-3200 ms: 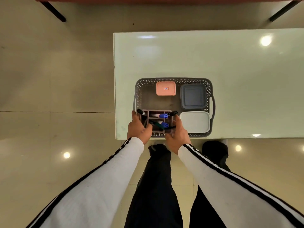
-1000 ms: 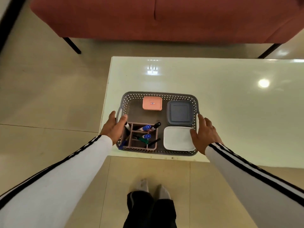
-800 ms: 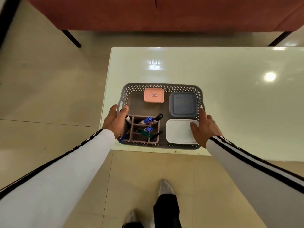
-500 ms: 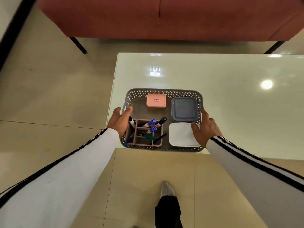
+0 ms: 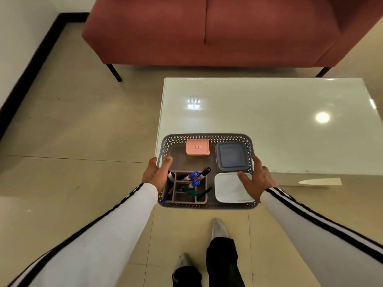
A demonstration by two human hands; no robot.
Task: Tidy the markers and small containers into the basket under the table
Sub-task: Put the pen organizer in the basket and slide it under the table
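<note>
Basket [image 5: 232, 138] between left hand [image 5: 154, 176], right hand [image 5: 256, 179]

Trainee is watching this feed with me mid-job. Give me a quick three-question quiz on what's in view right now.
1. True or false: the basket rests wholly on the table.
2. Where in the basket is the white container? A. far left B. far right C. near right
3. Fill in: the left hand and right hand each grip one short ____ of the basket.

Key: 1 false, part of it is past the table's near edge; 2 C; 3 side.
</note>
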